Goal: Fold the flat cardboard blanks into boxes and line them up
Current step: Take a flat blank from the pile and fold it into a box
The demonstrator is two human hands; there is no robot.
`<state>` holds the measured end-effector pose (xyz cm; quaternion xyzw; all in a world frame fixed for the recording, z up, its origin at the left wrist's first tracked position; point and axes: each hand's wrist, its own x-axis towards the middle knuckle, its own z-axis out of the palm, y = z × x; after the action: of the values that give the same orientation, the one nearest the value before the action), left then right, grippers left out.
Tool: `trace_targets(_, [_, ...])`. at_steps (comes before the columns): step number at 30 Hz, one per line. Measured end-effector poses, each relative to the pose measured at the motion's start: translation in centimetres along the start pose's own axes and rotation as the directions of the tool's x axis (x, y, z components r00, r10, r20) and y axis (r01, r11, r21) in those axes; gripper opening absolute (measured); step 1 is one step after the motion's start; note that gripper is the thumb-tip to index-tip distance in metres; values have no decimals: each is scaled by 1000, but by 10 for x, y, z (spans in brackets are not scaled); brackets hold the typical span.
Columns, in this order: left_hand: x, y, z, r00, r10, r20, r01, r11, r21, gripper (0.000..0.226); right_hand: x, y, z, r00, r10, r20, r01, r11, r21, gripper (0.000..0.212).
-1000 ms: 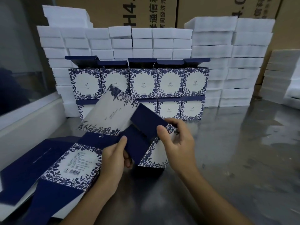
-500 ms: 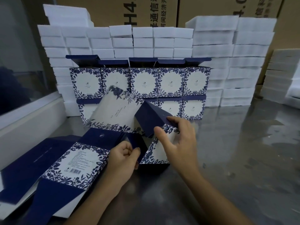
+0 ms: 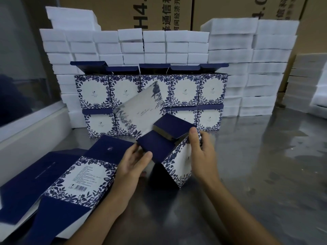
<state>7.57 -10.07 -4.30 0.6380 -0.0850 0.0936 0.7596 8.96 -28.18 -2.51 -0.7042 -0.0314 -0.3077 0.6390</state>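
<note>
A half-folded box sits tilted on the table near the middle, its flaps up; the left hand is at its left flap, the right hand on its right wall; a pile of flat blanks lies to the left of it; behind it, finished boxes stand in two rows, one row on the other; foam blocks are stacked behind and to the right of them; big cartons stand at the very back.
</note>
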Motion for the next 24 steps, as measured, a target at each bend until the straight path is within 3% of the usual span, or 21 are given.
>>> trace_targets(2, [0,-1,-2,999,49,-14,-48,998,41,61,0,7,2,997,73,25,-74,997,23,55])
trace_targets(7, [5,-5,-8,987,139,-82,-126,981,145,23,3,17,6,980,191,46,-195,978,81,18])
trace_targets(12, [10,-6,-13,971,156,-181,-122,975,184,11,-2,10,7,946,282,160,-311,930,199,46])
trace_targets(15, [9,-4,-13,974,138,-177,-107,979,175,47,-1,5,4,875,380,299,-462,841,281,69])
trace_targets(17, [9,-3,-14,980,139,-145,-113,978,176,76,-1,7,4,874,399,279,-471,837,278,76])
trace_targets(19, [9,-3,-16,989,119,-83,-106,983,148,90,-1,10,4,916,343,210,-387,893,231,76])
trace_targets(22, [6,-5,-15,990,139,-7,-135,969,205,95,1,17,4,985,129,112,-141,985,102,31])
trace_targets(23, [4,-5,-14,985,170,2,-165,953,253,100,1,18,4,989,114,96,-123,988,97,15])
trace_targets(24, [3,-5,-13,978,211,5,-201,927,315,108,2,18,4,991,108,85,-116,989,95,13])
